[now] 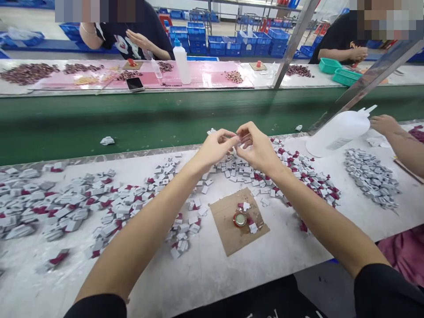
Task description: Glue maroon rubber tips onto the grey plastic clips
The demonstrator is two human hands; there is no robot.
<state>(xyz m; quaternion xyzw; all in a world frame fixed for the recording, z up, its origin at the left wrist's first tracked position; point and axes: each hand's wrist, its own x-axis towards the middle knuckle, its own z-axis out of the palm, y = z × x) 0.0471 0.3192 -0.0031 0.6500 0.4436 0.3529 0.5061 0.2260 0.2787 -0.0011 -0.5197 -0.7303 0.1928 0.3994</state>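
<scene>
The left hand (216,150) and the right hand (259,149) are raised over the far edge of the worktable (212,282), fingertips meeting. On each hand, thumb and index finger are bent toward each other; the fingers mask the contact point, so whether they are clamped on a part cannot be told. Small grey-and-maroon parts (240,172) lie loose on the worktable directly below the hands and extend to both sides. Nearer the person, a cardboard square (223,225) carries a round metal cap (240,219) with two parts beside it. To the right, a white bottle (341,132) leans near a co-worker's hand (386,124), adjacent to a pile of grey pieces (371,176). A green conveyor belt (139,121) runs beyond.
</scene>
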